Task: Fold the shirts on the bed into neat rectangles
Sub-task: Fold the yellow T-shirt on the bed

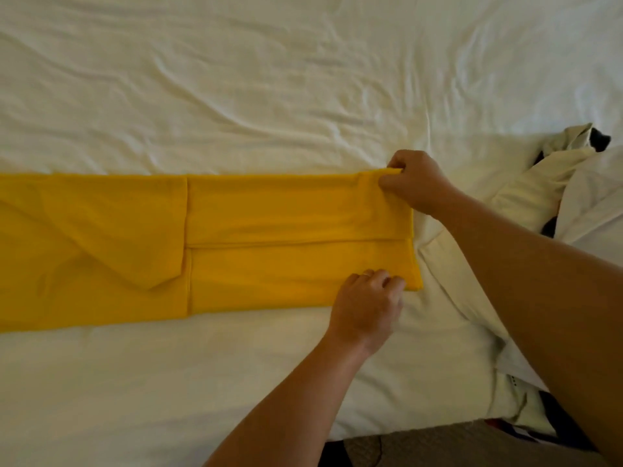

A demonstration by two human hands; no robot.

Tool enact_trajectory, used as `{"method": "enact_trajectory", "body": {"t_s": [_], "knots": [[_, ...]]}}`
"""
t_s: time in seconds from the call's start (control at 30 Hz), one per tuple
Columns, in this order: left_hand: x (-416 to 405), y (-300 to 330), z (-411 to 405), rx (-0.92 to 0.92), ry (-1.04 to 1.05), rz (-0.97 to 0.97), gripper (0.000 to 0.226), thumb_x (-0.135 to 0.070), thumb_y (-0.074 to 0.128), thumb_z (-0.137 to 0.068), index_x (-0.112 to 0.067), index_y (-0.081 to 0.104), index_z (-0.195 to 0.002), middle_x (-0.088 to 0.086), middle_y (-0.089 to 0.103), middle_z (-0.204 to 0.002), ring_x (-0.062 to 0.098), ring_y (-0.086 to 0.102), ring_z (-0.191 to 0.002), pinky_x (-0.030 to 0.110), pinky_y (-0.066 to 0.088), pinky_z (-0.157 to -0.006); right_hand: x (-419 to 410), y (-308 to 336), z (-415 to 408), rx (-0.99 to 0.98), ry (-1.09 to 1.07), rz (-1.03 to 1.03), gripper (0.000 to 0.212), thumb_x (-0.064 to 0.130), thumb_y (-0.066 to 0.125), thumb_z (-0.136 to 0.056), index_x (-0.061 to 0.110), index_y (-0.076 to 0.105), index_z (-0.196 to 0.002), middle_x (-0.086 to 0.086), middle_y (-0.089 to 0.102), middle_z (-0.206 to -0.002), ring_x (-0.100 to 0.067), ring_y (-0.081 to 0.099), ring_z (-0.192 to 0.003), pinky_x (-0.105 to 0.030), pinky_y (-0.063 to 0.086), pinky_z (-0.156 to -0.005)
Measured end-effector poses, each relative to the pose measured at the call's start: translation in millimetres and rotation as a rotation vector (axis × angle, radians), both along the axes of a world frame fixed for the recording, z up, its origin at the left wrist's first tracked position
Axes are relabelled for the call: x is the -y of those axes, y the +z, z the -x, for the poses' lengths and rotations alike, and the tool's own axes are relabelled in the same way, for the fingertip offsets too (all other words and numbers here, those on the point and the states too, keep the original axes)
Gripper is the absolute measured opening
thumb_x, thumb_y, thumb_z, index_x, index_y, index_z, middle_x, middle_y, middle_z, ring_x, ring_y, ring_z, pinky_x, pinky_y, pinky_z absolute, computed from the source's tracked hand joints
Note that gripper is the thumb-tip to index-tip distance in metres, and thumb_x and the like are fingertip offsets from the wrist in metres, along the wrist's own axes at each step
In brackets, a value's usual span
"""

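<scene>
Two hands pinch the right end of the yellow shirt (236,244): the right hand (416,182) grips the far corner with curled fingers; the left hand (367,306) (a ring on one finger) pinches the near corner. The shirt lies flat on the white bed (236,79), its sides folded inward into a long strip; a heap of pale clothes (546,193) sits just beside its right end.

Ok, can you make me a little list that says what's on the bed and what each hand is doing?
shirt: yellow shirt, folded into a long strip, lying flat
bed: white wrinkled sheet
right hand: right hand pinches the strip's far corner at its right end
left hand: left hand pinches the near corner of the same end
other clothes: pale crumpled pile to the right, not folded
</scene>
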State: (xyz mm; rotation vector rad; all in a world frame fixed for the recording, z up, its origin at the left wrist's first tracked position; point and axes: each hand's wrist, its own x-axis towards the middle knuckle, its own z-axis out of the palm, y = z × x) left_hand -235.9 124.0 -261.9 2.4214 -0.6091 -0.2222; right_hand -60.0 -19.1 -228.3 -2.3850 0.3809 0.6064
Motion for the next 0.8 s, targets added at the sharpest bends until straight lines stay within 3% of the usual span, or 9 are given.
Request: {"method": "enact_trajectory", "body": {"t_s": [0.1,0.2,0.33,0.47,0.67,0.8], "knots": [[-26.4,20.6,9.0,-0.026,0.202,0.124,0.007,-0.025,0.061,-0.086,-0.019,0.066,-0.086,-0.001,0.066,-0.076,0.024,0.061,-0.071,0.035,0.043,-0.062,-23.3,17.4,-2.7,0.012,-0.158,-0.205,0.012,0.011,0.066,-0.086,0.022,0.06,-0.085,-0.001,0.056,-0.081,-0.018,0.054,-0.077,-0.033,0.047,-0.067],[-56.5,42.4,12.8,-0.051,0.421,0.191,0.01,-0.027,0.06,-0.083,-0.019,0.066,-0.084,-0.003,0.066,-0.072,0.021,0.058,-0.065,0.032,0.045,-0.057,-58.0,32.8,-8.3,0.045,-0.237,-0.301,0.019,0.008,0.067,-0.084,0.025,0.06,-0.08,-0.003,0.059,-0.079,-0.02,0.058,-0.075,-0.035,0.048,-0.065],[-107.8,61.6,4.8,-0.143,0.633,0.343,0.013,-0.032,0.059,-0.084,-0.02,0.063,-0.086,-0.004,0.065,-0.075,0.022,0.059,-0.065,0.038,0.05,-0.055,-121.2,47.5,-19.2,0.049,-0.23,-0.405,0.018,0.003,0.066,-0.087,0.021,0.061,-0.084,-0.002,0.06,-0.079,-0.016,0.058,-0.07,-0.027,0.048,-0.058],[-168.0,83.4,-9.9,-0.241,0.844,0.518,0.019,-0.04,0.057,-0.079,-0.024,0.065,-0.085,-0.012,0.065,-0.073,0.01,0.06,-0.07,0.03,0.049,-0.059,-193.7,51.6,-27.7,0.075,-0.235,-0.439,0.012,0.005,0.066,-0.086,0.014,0.063,-0.094,-0.005,0.061,-0.081,-0.02,0.059,-0.072,-0.032,0.05,-0.061],[-269.3,97.5,-12.6,-0.285,1.02,0.634,0.004,-0.02,0.065,-0.079,-0.021,0.062,-0.08,-0.019,0.063,-0.069,0.003,0.057,-0.066,0.016,0.042,-0.06,-321.9,45.7,-31.6,0.056,-0.231,-0.509,0.02,0.001,0.068,-0.084,0.017,0.058,-0.078,-0.003,0.056,-0.068,-0.018,0.053,-0.06,-0.031,0.044,-0.055],[-335.2,91.2,-4.0,-0.334,1.099,0.628,0.006,-0.021,0.065,-0.078,-0.022,0.059,-0.077,-0.016,0.059,-0.065,0.005,0.053,-0.061,0.017,0.038,-0.055,-401.6,34.9,-35.1,0.013,-0.232,-0.504,0.021,0.003,0.071,-0.082,0.018,0.057,-0.075,0.0,0.056,-0.064,-0.015,0.053,-0.056,-0.028,0.041,-0.053]]}}
